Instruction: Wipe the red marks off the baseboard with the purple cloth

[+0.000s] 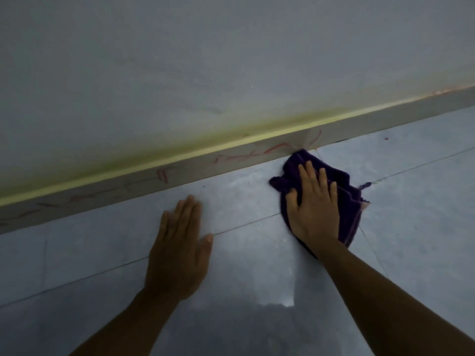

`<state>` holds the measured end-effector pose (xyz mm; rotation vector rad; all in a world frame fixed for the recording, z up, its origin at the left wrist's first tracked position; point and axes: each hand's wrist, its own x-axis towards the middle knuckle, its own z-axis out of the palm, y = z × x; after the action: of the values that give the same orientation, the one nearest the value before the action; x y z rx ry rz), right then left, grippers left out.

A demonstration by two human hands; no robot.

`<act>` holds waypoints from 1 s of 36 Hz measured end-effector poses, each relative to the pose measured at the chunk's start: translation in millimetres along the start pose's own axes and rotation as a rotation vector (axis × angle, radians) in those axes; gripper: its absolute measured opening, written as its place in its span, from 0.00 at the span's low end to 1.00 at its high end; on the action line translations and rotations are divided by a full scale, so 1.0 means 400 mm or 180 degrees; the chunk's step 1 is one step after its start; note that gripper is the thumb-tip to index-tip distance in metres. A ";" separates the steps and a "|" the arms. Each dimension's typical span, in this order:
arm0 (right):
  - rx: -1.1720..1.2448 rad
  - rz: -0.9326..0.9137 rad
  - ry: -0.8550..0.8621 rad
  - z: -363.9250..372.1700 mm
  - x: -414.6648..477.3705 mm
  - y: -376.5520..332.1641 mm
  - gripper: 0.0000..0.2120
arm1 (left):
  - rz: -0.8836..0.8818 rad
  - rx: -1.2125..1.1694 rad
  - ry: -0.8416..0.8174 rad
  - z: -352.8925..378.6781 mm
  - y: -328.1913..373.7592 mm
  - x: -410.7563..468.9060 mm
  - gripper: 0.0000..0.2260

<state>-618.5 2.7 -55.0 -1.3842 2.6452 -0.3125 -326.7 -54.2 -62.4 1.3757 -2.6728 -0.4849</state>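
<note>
We see the right hand (312, 209) pressed flat on top of the purple cloth (344, 199), which lies bunched on the tiled floor (416, 191) just in front of the baseboard (195, 173). Its fingers (309, 173) are spread wide and laid straight over the fabric, not curled around it, with the thumb resting on the cloth's left side. The far tip of the cloth touches the foot of the baseboard, right where the floor meets it.

The left hand (180, 250) lies palm down on the bare floor, to the left of the cloth and apart from it, fingers extended and close together, thumb out to the side; it holds nothing.

The red marks (277, 148) run as thin scribbles along the face of the baseboard. The brightest stretch sits just left of and above the cloth's tip, and fainter strokes trail away toward the left edge of the view. A pale yellow strip caps the baseboard, and a greenish smear tints the grey wall (231, 60) directly above it. We also see a small red speck on the floor to the right, near the baseboard.
</note>
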 end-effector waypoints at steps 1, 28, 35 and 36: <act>0.0012 0.0071 0.0031 0.002 -0.004 -0.008 0.31 | -0.0131 0.0073 0.0085 -0.008 -0.032 -0.028 0.31; 0.0212 0.0455 0.0252 -0.034 0.116 -0.008 0.24 | -0.0537 0.0228 0.0157 -0.011 -0.096 -0.083 0.33; 0.0267 -0.0147 0.0162 0.050 -0.013 -0.227 0.23 | -0.0548 0.0197 0.0198 -0.013 -0.091 -0.085 0.33; 0.0257 -0.0348 0.0098 0.056 -0.037 -0.262 0.23 | -0.0536 0.0217 0.0186 -0.013 -0.092 -0.085 0.33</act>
<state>-521.9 -46.1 -50.2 -1.5129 2.5549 -0.4515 -276.9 -48.0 -67.6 1.6168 -2.5624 -0.3647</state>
